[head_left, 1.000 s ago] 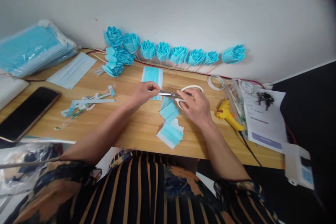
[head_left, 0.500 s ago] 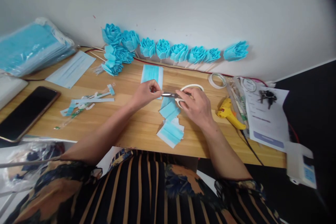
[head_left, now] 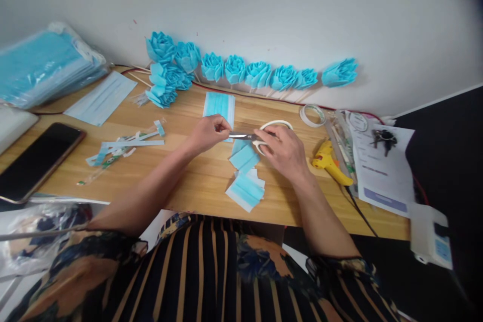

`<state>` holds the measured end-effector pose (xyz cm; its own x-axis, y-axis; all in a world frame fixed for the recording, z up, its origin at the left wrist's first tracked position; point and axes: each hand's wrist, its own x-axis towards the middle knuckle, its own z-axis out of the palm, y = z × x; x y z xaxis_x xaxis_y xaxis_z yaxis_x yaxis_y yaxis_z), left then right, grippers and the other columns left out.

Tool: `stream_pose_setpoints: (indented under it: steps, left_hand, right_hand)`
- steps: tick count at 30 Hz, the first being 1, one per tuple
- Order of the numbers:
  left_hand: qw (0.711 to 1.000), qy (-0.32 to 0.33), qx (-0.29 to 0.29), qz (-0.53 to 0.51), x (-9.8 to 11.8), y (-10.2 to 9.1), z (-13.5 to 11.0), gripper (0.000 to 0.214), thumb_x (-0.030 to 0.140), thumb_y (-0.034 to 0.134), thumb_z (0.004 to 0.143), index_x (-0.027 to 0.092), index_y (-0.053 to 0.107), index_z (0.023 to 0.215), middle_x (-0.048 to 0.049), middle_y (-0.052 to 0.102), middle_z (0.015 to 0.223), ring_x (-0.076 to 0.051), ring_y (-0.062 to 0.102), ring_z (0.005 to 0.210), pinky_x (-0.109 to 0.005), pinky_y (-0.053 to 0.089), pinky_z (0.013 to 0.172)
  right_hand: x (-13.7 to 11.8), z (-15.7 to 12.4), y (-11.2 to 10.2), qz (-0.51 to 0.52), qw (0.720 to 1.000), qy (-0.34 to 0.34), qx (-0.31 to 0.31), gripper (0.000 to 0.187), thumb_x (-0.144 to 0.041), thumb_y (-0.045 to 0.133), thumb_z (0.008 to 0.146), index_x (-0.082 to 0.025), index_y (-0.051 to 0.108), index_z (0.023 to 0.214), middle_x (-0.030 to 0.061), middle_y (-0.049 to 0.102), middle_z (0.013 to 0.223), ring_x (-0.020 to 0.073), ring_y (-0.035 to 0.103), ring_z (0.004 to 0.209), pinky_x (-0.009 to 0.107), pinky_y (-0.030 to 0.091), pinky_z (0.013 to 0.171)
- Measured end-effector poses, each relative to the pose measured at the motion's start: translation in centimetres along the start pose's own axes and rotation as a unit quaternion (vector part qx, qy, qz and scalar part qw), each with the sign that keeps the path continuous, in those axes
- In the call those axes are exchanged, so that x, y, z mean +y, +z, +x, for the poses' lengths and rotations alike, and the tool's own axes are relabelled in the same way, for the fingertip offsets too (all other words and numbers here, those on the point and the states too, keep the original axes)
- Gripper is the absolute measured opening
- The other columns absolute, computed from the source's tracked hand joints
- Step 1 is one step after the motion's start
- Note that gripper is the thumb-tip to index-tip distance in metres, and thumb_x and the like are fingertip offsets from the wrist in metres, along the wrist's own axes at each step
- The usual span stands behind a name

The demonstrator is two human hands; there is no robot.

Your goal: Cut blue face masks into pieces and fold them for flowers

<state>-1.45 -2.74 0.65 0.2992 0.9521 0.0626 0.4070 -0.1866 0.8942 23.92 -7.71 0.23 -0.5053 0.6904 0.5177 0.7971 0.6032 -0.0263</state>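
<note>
My right hand [head_left: 284, 153] grips white-handled scissors [head_left: 260, 136], their blades pointing left. My left hand [head_left: 209, 132] pinches the near edge of a flat blue face mask [head_left: 219, 105] right at the blade tips. Cut blue mask pieces [head_left: 244, 157] lie under the scissors, and a small stack of them [head_left: 246, 191] sits nearer me. A row of blue paper-like roses [head_left: 234, 70] made from masks leans against the wall behind.
A phone [head_left: 37, 158] lies at the left, with a bagged pack of masks [head_left: 41, 63] and a loose mask [head_left: 100, 98] behind it. Cut strips [head_left: 124, 146] lie left of centre. To the right are a tape roll [head_left: 311, 114], a yellow glue gun [head_left: 329, 163], papers with keys [head_left: 383, 161].
Both hands stay almost in place at the mask and scissors; the view has shifted slightly.
</note>
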Motion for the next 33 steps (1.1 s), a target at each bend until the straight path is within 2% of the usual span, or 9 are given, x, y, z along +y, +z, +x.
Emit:
stream_pose_setpoints:
  steps: [9,16,18,23,25,27,30,33]
  left_hand:
    - [1.0,0.003,-0.012,0.003,-0.3,-0.2,0.3,0.019,0.019,0.055,0.075,0.017,0.074,0.076,-0.0017,0.071,0.08,-0.013,0.057,0.069,-0.026,0.043,0.065]
    - [1.0,0.014,0.0,-0.016,-0.7,0.3,0.2,0.012,0.029,0.067,0.075,0.019,0.067,0.07,0.0013,0.06,0.067,-0.013,0.05,0.063,-0.027,0.04,0.062]
    - [0.999,0.027,0.034,-0.015,-0.6,0.6,0.0,0.012,0.028,0.067,0.076,0.019,0.065,0.068,0.0006,0.06,0.07,-0.013,0.051,0.064,-0.028,0.041,0.064]
    - [0.975,0.095,0.197,-0.042,0.2,1.0,-0.4,0.009,0.025,0.063,0.081,0.021,0.061,0.073,-0.0037,0.062,0.087,-0.017,0.057,0.083,-0.03,0.047,0.076]
    - [0.963,0.109,0.237,-0.062,0.2,0.8,-0.4,0.01,0.025,0.063,0.084,0.022,0.058,0.076,-0.0039,0.061,0.089,-0.018,0.058,0.087,-0.03,0.047,0.081]
    - [0.957,0.112,0.252,-0.09,-0.2,0.6,-0.2,0.012,0.027,0.062,0.086,0.022,0.056,0.077,-0.0033,0.06,0.088,-0.017,0.058,0.086,-0.03,0.047,0.081]
    - [0.956,0.096,0.247,-0.127,-0.7,0.4,0.0,0.015,0.031,0.06,0.09,0.023,0.053,0.08,-0.0013,0.058,0.082,-0.015,0.055,0.078,-0.029,0.045,0.078]
    - [0.958,0.082,0.243,-0.128,-0.6,0.5,-0.3,0.022,0.038,0.057,0.094,0.023,0.052,0.08,-0.0006,0.057,0.079,-0.015,0.054,0.076,-0.028,0.045,0.077]
  right_hand:
    - [-0.1,0.1,0.1,0.004,1.0,0.012,0.015,0.034,-0.014,0.061,0.093,-0.022,0.071,0.126,0.0111,0.072,0.108,0.0258,0.066,0.098,0.039,0.055,0.081]
    - [0.0,0.1,0.4,0.02,1.0,0.01,0.012,0.035,-0.015,0.06,0.094,-0.023,0.07,0.127,0.0112,0.072,0.11,0.026,0.066,0.1,0.04,0.056,0.083]
    - [-0.2,0.2,0.5,0.025,0.999,0.017,0.015,0.035,-0.016,0.06,0.094,-0.023,0.07,0.127,0.0112,0.072,0.111,0.0259,0.067,0.101,0.04,0.056,0.084]
    - [-0.4,0.2,0.9,0.046,0.997,0.066,0.002,0.037,-0.019,0.059,0.094,-0.025,0.069,0.13,0.0109,0.071,0.115,0.0254,0.067,0.103,0.039,0.056,0.086]
    - [0.5,0.0,1.0,0.034,0.995,0.092,0.0,0.036,-0.019,0.06,0.093,-0.025,0.07,0.127,0.0115,0.071,0.115,0.0263,0.067,0.104,0.039,0.056,0.085]
    - [2.2,-0.6,1.2,0.003,0.99,0.142,0.011,0.035,-0.021,0.062,0.091,-0.023,0.072,0.125,0.0129,0.072,0.115,0.0279,0.067,0.102,0.04,0.055,0.084]
    - [5.5,-1.8,1.6,-0.044,0.972,0.23,0.021,0.032,-0.025,0.063,0.088,-0.019,0.074,0.117,0.0141,0.073,0.106,0.0305,0.066,0.097,0.043,0.054,0.083]
    - [7.7,-2.7,1.8,-0.054,0.959,0.279,-0.013,0.028,-0.029,0.062,0.088,-0.018,0.076,0.11,0.0142,0.073,0.097,0.0297,0.066,0.088,0.043,0.053,0.08]
